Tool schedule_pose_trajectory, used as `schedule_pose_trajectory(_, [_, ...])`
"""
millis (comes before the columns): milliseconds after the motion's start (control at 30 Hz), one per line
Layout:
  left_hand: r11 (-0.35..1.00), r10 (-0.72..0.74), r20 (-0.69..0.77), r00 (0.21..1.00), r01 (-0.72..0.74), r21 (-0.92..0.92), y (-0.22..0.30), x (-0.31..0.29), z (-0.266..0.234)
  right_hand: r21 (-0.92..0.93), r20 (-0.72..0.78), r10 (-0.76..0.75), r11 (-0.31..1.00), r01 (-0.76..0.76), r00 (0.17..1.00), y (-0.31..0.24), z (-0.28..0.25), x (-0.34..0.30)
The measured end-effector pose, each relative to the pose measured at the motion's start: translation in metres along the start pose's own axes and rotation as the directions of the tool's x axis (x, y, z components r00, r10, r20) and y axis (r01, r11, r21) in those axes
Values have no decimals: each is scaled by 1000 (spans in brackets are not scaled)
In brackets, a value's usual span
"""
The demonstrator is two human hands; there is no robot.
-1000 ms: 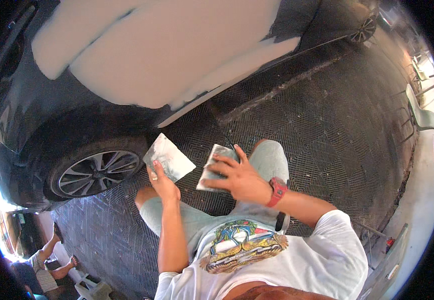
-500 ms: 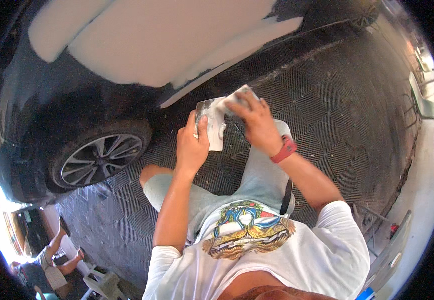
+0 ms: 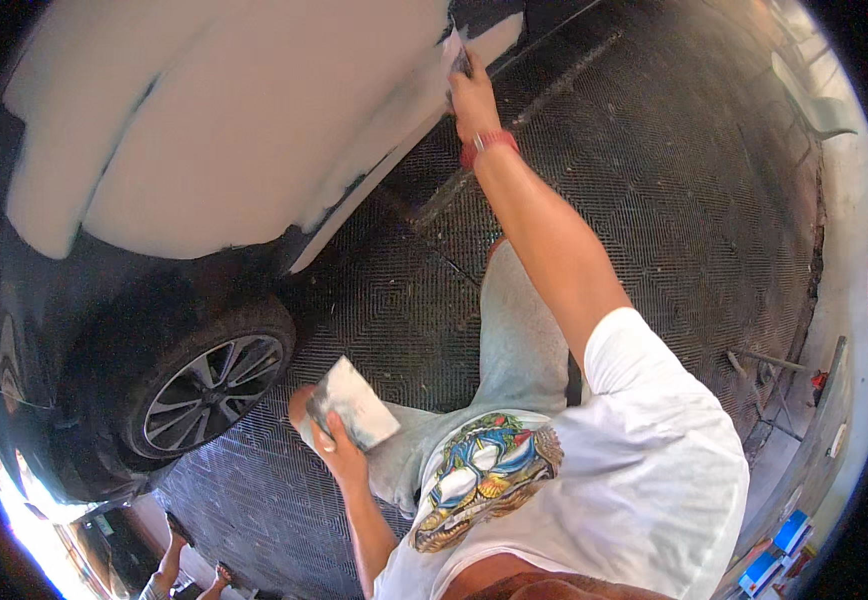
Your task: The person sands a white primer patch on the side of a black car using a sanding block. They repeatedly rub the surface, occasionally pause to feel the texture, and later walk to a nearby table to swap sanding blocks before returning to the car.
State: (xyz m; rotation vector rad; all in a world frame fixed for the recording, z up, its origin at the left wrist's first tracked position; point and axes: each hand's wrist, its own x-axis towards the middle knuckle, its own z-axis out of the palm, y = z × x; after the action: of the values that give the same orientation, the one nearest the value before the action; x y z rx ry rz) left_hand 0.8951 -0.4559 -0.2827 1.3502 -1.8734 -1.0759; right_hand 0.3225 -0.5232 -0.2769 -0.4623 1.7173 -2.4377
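- The dark floor, ridged in a repeating angular pattern, spreads from the car's lower edge across to the foot of the pale wall on the right.
- The dark car fills the upper left; its wheel stands near the floor's left edge.
- A broad, pale, matte coating covers much of the car's side, with ragged borders and a dark seam running through it.
- Near the wall are a pale chair towards the floor's upper right corner and, lower down, blue boxes.
- Another person's bare legs show at the floor's lower left.
- The flat, squarish plate, pale with grey smears, is above the person's left thigh.
- The left hand grips that plate by its near edge, thumb across the upper face.
- The right hand, arm outstretched, is closed around a small flat blade at the coating's far lower end; whether the blade touches it cannot be told.
- A red watch circles the right wrist.
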Motion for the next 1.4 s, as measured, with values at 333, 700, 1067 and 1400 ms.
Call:
schedule_pose_trajectory(333, [657, -547, -42, 836, 398, -641, -58, -42, -18, -46, 157, -192, 978, 201, 969, 12, 42, -38])
schedule_pose_trajectory(700, [632, -550, -30, 834, 392, -669, -59, -41, -22, -24, 85, -48, 998, 50, 995, -6, 21, 13])
schedule_pose_trajectory(1067, [627, -614, -72, 786, 430, -650, -69, -48, -33, 46, 10, -192, 980, 192, 981, -35, 18, 54])
schedule_pose_trajectory(1400, [617, -637, -65, 768, 458, -640, -73, -50, -43, -244, 47, -368, 898, 367, 929, -11, 86, -82])
